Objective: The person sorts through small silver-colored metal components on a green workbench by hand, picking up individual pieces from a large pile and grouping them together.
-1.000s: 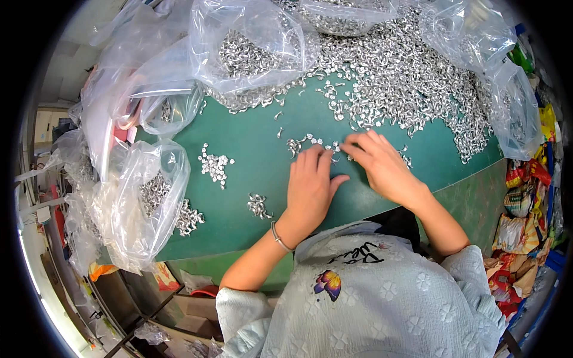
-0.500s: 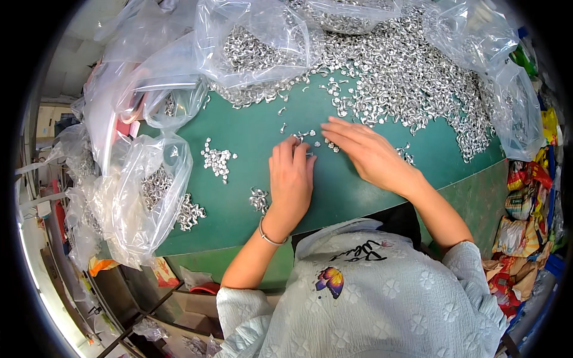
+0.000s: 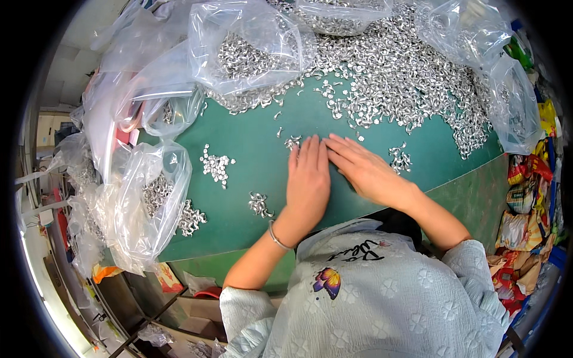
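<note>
My left hand (image 3: 309, 179) lies palm down on the green tabletop (image 3: 239, 128), its fingers stretched forward and side by side. Opposite it, my right hand (image 3: 369, 174) is slanted inward, fingers also straight, its tips close to the left ones. A few small silvery metal pieces (image 3: 292, 142) show at the left fingertips; whatever lies under the palms is hidden. Small clusters of such pieces sit around the hands: one group (image 3: 260, 204) beside my left wrist, another group (image 3: 400, 159) right of my right hand, and a flower-shaped group (image 3: 216, 165) farther left.
A large heap of silvery pieces (image 3: 394, 77) spreads over the far side. Clear plastic bags (image 3: 286, 45) of pieces stand along the back. More filled bags (image 3: 134, 203) crowd the left edge, with a small pile (image 3: 191, 218) beside them. Colourful packaging (image 3: 519, 230) lies at the right.
My left hand has shifted right and its fingers have straightened. The right hand has come slightly nearer, so the fingertips almost meet. The loose pieces between them are now mostly covered.
</note>
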The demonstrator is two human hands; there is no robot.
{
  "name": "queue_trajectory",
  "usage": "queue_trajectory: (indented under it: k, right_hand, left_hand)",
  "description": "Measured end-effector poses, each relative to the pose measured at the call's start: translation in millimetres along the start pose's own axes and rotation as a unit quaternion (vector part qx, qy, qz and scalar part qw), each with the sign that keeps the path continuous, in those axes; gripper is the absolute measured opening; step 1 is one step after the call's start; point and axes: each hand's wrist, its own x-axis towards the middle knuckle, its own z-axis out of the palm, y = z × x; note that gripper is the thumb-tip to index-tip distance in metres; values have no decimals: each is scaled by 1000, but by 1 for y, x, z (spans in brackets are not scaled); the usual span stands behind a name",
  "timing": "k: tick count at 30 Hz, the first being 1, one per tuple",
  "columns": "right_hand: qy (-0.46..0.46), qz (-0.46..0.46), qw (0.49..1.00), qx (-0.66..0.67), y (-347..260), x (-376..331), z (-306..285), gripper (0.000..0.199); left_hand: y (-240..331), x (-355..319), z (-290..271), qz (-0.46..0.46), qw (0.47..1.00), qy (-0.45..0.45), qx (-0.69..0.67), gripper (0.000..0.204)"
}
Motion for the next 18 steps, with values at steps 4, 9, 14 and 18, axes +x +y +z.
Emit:
queue_trajectory:
  k: [4,9,14,18]
  right_hand:
    - [60,59,990,109,-4,-20,-18,38]
    - [78,138,975,-153,-1,-28,-7,46]
    - [35,103,986,-128,-17,-36,-8,46]
    - [70,104,985,-121,-19,-38,-5,44]
  left_hand:
    - [24,-15,4,8,997,-59,-55,54]
    - [37,-6,-2,-19,989,-80,-121,65]
    - [37,-14,4,-23,978,-91,-185,68]
    - [37,-12,-3,-41,991,-60,-114,70]
